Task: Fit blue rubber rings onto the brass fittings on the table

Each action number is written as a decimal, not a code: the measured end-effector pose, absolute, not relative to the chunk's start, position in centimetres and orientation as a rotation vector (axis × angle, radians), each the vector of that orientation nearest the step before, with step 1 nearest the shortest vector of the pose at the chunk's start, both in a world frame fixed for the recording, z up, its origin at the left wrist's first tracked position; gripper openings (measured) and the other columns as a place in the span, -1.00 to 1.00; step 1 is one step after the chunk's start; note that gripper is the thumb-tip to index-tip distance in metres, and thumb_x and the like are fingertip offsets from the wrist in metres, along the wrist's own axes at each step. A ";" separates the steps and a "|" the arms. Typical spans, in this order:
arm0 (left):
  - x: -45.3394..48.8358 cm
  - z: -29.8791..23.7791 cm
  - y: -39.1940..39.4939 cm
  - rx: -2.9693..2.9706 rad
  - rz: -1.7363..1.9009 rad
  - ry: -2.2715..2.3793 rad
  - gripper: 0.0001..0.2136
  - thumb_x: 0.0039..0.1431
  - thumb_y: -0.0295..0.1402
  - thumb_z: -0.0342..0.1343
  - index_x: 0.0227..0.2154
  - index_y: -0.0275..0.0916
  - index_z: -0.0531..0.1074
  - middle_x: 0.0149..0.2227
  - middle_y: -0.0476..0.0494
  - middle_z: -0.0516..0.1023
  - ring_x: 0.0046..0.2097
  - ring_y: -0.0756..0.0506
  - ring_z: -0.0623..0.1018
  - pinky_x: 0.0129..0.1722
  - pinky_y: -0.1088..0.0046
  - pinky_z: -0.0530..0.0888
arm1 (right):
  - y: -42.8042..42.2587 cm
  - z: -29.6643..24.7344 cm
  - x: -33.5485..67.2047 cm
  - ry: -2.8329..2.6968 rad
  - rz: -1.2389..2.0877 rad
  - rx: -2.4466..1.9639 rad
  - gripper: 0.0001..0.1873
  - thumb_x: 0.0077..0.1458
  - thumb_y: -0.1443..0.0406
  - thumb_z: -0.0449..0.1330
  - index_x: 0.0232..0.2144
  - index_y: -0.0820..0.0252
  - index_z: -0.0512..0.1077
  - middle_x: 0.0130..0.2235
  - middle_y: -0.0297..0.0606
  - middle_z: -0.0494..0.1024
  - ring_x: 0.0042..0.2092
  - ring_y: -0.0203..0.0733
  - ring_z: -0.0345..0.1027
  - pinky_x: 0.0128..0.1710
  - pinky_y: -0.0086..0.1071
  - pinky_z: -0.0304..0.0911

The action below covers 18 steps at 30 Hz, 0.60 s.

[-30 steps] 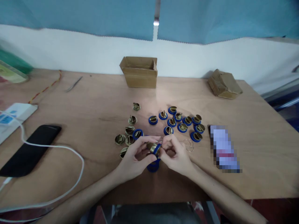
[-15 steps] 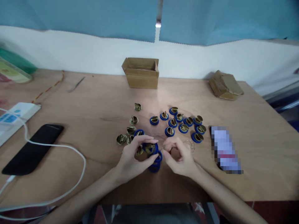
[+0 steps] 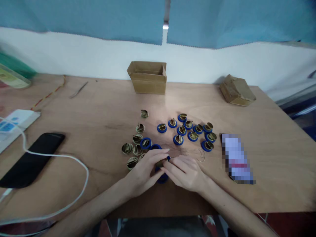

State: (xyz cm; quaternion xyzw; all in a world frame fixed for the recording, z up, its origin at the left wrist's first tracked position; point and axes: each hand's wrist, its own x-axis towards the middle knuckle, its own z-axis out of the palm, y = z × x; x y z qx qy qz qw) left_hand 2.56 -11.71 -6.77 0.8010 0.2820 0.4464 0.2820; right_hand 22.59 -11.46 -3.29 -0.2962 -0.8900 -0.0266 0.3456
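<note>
Item: brass part (image 3: 161,162), near table (image 3: 98,112) edge, mostly hidden between our left hand (image 3: 144,171) and right hand (image 3: 186,171); axis unreadable. Both hands lie over it; grip unclear. Blue rings (image 3: 161,178) peek beneath.

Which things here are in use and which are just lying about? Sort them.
In use:
left hand and right hand, fingers meeting over a brass piece
blue rings under the hands
ringed brass pieces
bare brass pieces

Lying about:
phone
white cable
open carton
brown packet
tweezers

Two boxes (image 3: 147,77), roughly nine blue-ringed caps (image 3: 193,135)
</note>
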 end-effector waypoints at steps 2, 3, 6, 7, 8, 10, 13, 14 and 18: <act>2.7 -6.4 -11.7 2.099 1.228 0.753 -0.53 0.20 -0.53 0.26 0.15 -0.26 0.29 0.10 -0.35 0.54 0.17 -0.14 0.53 0.18 0.30 0.52 | -11.5 -2.9 22.6 -2.256 -0.042 -0.792 -0.85 0.33 0.40 0.14 -0.28 0.23 0.51 -0.48 -0.30 0.56 -0.47 -0.26 0.43 -0.46 -0.39 0.31; 2.7 -6.2 -11.7 2.070 1.237 0.773 -0.52 0.19 -0.49 0.30 0.13 -0.26 0.31 0.10 -0.35 0.54 0.16 -0.14 0.55 0.18 0.29 0.52 | -11.4 -2.7 22.7 -2.200 0.004 -0.841 -0.87 0.33 0.41 0.14 -0.26 0.23 0.49 -0.44 -0.27 0.59 -0.44 -0.25 0.47 -0.43 -0.40 0.34; 2.6 -5.8 -11.4 2.038 1.268 0.896 -0.54 0.19 -0.46 0.30 0.11 -0.26 0.32 0.11 -0.35 0.54 0.17 -0.16 0.55 0.18 0.26 0.52 | -11.2 -2.2 23.1 -1.959 0.173 -1.094 -0.91 0.33 0.41 0.16 -0.23 0.22 0.47 -0.38 -0.28 0.62 -0.45 -0.30 0.48 -0.45 -0.46 0.35; 2.5 -5.7 -11.2 2.074 1.272 0.938 -0.57 0.21 -0.48 0.28 0.10 -0.26 0.33 0.10 -0.33 0.55 0.16 -0.16 0.55 0.17 0.24 0.53 | -10.9 -2.1 23.3 -1.883 0.202 -1.182 -0.91 0.33 0.40 0.17 -0.25 0.21 0.47 -0.42 -0.32 0.60 -0.49 -0.34 0.44 -0.50 -0.48 0.31; 2.4 -5.6 -11.0 2.140 1.272 0.973 -0.61 0.22 -0.50 0.25 0.08 -0.25 0.36 0.07 -0.30 0.57 0.14 -0.15 0.56 0.16 0.23 0.53 | -10.7 -2.1 23.5 -1.833 0.217 -1.260 -0.90 0.33 0.38 0.17 -0.27 0.20 0.47 -0.45 -0.36 0.58 -0.53 -0.36 0.40 -0.53 -0.49 0.29; 2.3 -5.6 -10.5 2.339 1.227 1.030 -0.71 0.24 -0.54 0.20 0.00 -0.22 0.43 -0.02 -0.21 0.63 0.08 -0.14 0.59 0.18 0.17 0.50 | -10.1 -2.4 23.9 -1.790 0.220 -1.341 -0.87 0.33 0.35 0.17 -0.30 0.19 0.48 -0.49 -0.39 0.55 -0.55 -0.37 0.38 -0.53 -0.50 0.27; 2.3 -5.9 -10.1 2.581 1.117 1.083 -0.84 0.27 -0.52 0.17 -0.14 -0.20 0.50 -0.12 -0.12 0.67 0.01 -0.15 0.62 0.20 0.06 0.47 | -9.4 -3.3 24.1 -1.832 0.225 -1.336 -0.87 0.34 0.34 0.15 -0.27 0.19 0.49 -0.44 -0.36 0.59 -0.52 -0.35 0.42 -0.50 -0.49 0.28; 2.3 -6.0 -10.1 2.622 1.092 1.085 -0.87 0.28 -0.51 0.16 -0.17 -0.21 0.52 -0.13 -0.12 0.67 0.01 -0.16 0.63 0.19 0.05 0.47 | -9.2 -3.7 23.9 -1.868 0.200 -1.321 -0.88 0.35 0.34 0.15 -0.24 0.20 0.50 -0.39 -0.32 0.62 -0.48 -0.33 0.44 -0.46 -0.47 0.29; 2.6 -6.3 -10.4 2.694 1.058 1.050 -0.91 0.30 -0.48 0.14 -0.23 -0.25 0.54 -0.13 -0.15 0.67 -0.01 -0.18 0.63 0.16 0.06 0.50 | -8.9 -4.9 22.9 -2.039 0.020 -1.309 -0.83 0.37 0.34 0.13 -0.26 0.20 0.52 -0.37 -0.24 0.59 -0.37 -0.21 0.42 -0.29 -0.33 0.25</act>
